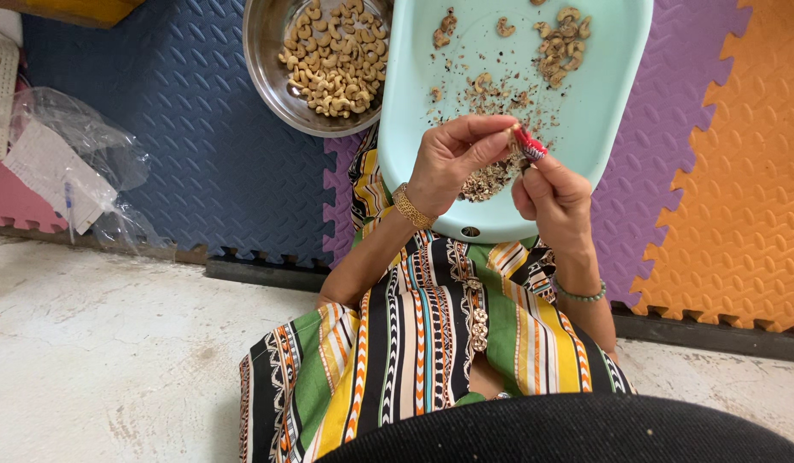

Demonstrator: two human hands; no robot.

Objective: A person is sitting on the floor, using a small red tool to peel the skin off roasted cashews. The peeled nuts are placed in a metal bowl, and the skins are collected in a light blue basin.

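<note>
Left hand [448,159] pinching a small curved cashew [510,135], right hand [555,193] clamped on a little red-handled tool [530,146]. Both above a smooth pale-green plastic tray [602,103] of crumbly husk bits [487,178]. Round shiny metal bowl [272,69] of cashews beside, on bumpy foam mats [208,146].

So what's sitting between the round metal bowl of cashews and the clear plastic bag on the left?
In the head view, only bare blue foam mat lies between the metal bowl and the plastic bag.
</note>
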